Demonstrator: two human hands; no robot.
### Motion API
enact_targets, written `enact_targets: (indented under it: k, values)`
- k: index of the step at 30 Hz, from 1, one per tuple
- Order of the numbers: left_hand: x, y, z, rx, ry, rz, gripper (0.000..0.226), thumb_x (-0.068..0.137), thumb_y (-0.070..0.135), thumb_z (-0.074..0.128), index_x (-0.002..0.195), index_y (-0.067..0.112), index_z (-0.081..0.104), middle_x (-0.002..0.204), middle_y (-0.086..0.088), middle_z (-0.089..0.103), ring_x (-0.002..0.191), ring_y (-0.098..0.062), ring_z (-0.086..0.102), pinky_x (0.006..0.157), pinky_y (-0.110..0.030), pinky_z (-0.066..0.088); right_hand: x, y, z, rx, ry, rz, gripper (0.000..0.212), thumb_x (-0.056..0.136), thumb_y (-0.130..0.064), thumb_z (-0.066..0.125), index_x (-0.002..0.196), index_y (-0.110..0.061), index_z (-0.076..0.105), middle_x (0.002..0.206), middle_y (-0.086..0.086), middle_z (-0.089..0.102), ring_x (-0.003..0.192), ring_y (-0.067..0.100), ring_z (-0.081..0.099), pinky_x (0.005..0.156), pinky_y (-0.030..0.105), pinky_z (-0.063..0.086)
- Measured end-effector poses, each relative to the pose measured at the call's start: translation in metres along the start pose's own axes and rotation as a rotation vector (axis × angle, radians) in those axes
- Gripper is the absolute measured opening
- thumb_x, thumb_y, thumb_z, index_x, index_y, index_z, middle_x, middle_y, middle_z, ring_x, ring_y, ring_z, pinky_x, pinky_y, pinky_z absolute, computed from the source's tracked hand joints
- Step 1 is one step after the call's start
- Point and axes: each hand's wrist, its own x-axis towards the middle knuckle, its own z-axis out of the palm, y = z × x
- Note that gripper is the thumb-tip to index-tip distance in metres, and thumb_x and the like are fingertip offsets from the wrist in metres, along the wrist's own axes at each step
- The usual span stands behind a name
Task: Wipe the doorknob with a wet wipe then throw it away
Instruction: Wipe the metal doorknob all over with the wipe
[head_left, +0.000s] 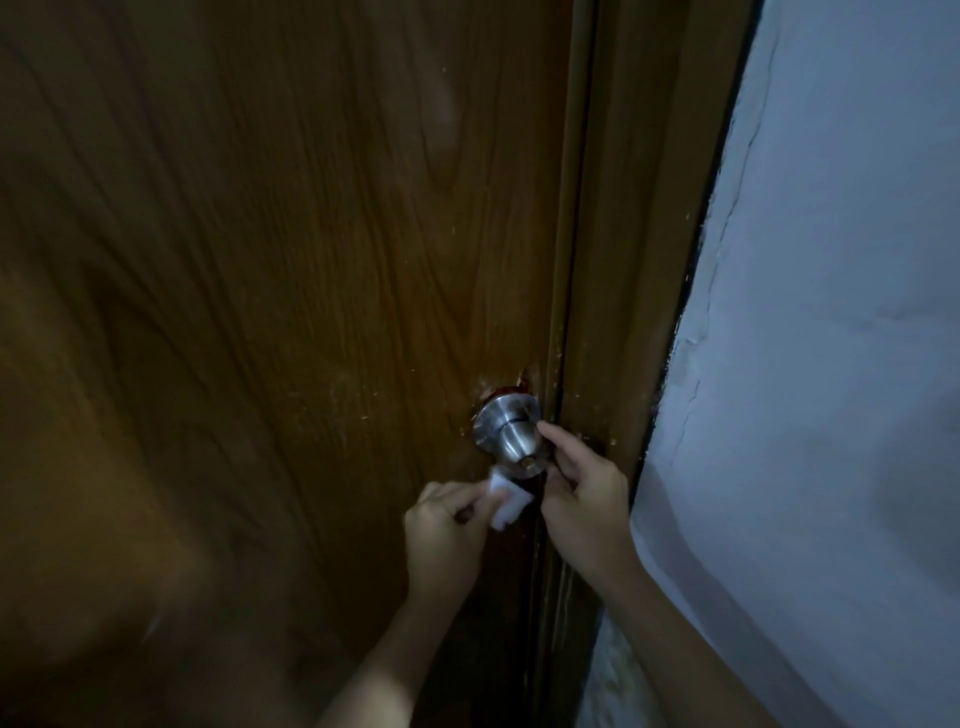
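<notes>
While the round brushed-metal doorknob (511, 434) juts from a dark brown wood-grain door (260, 286) near its right edge, the left hand (449, 530) pinches a small folded white wet wipe (508, 499) just under the knob. The right hand (584, 491) sits beside it, fingers loosely curled, its index fingertip (544, 429) at the knob's right side. A pale blue-grey wall (831, 364) stands at right.

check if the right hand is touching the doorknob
Touching. In the head view the right hand has a fingertip laid on the doorknob at its right side, no gap showing.
</notes>
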Motion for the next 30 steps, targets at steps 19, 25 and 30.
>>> enact_targets:
  k: [19, 25, 30]
  values:
    - [-0.008, 0.029, 0.028, -0.128, 0.155, -0.063, 0.045, 0.084, 0.046, 0.043, 0.102, 0.012, 0.067, 0.093, -0.002, 0.066, 0.086, -0.015, 0.061, 0.065, -0.015, 0.045, -0.003, -0.001, 0.003, -0.034, 0.071, -0.065, 0.042, 0.087, -0.006, 0.054, 0.129, -0.013, 0.052, 0.121, 0.010, 0.064, 0.110, 0.017, 0.060, 0.092, 0.032, 0.052]
    - [-0.013, 0.033, 0.035, -0.446, 0.077, -0.218, 0.017, 0.089, 0.018, 0.054, 0.083, 0.012, 0.069, 0.077, -0.010, 0.070, 0.069, -0.018, 0.067, 0.061, -0.041, 0.055, -0.002, -0.001, 0.001, -0.022, 0.063, -0.074, 0.044, 0.084, -0.002, 0.055, 0.127, -0.010, 0.053, 0.118, 0.010, 0.064, 0.103, 0.009, 0.058, 0.081, 0.009, 0.048]
    - [-0.013, 0.040, 0.033, -0.595, -0.011, -0.308, 0.022, 0.089, 0.017, 0.053, 0.077, 0.008, 0.069, 0.072, -0.014, 0.070, 0.069, -0.029, 0.066, 0.061, -0.038, 0.051, -0.002, 0.000, 0.001, 0.019, 0.039, -0.047, 0.046, 0.086, -0.003, 0.057, 0.130, -0.015, 0.050, 0.123, 0.009, 0.063, 0.107, 0.009, 0.059, 0.085, 0.016, 0.050]
